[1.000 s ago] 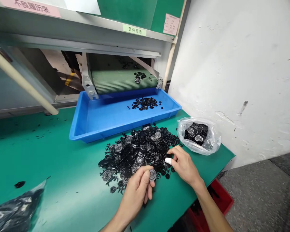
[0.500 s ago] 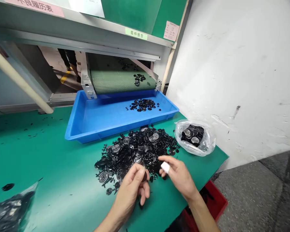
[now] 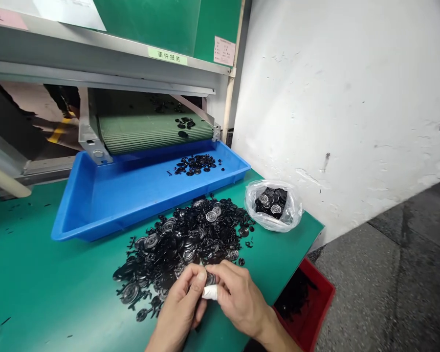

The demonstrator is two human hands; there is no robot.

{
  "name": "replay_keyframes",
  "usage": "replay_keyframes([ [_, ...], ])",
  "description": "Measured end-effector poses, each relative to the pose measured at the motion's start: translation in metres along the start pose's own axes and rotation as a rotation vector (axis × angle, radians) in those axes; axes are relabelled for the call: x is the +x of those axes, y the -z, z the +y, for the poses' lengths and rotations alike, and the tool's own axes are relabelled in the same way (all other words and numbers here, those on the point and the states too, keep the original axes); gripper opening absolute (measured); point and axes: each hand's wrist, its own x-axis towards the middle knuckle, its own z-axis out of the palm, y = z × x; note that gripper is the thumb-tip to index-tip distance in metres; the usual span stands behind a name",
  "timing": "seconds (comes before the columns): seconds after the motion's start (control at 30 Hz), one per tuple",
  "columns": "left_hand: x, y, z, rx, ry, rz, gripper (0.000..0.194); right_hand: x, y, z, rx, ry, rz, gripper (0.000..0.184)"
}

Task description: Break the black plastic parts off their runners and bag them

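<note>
Both hands closed in right at the pile's near edge — the left hand and right hand pinched a small black plastic disc between their fingertips, held just above the heap of black plastic discs, a white-taped finger beneath it.

The work mat is a strong green, and the shallow tray is bright blue. The plastic discs are glossy black — many of them carry a pattern of silver rings in the centre. The ribbed belt is dull green with thin lines, the crate is red, and the wrap on the right hand is white.
</note>
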Motion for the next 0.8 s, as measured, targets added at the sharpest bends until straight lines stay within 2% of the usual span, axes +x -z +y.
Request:
replay_keyframes([
  [0.13,-0.002,-0.004,0.006,0.041,0.01,0.001,0.045,0.002,0.001,0.008,-0.009,0.048,-0.055,0.03],
  [0.33,-0.008,-0.015,0.011,0.057,0.004,0.13,0.041,0.008,-0.01,0.005,0.039,0.028,0.061,0.029],
  [0.43,-0.007,-0.014,0.011,0.055,-0.014,0.162,0.038,0.014,0.002,0.008,-0.053,0.025,0.118,0.034],
  [0.57,-0.006,-0.012,0.012,-0.056,-0.017,0.189,0.033,0.022,0.035,0.03,-0.341,-0.102,0.27,0.035],
  [0.7,-0.004,-0.012,0.012,-0.136,-0.028,0.195,0.045,0.032,0.052,0.052,-0.617,-0.345,0.234,0.025],
  [0.8,-0.005,-0.013,0.013,-0.162,-0.027,0.189,0.04,0.04,0.053,0.06,-0.66,-0.386,0.207,0.024],
])
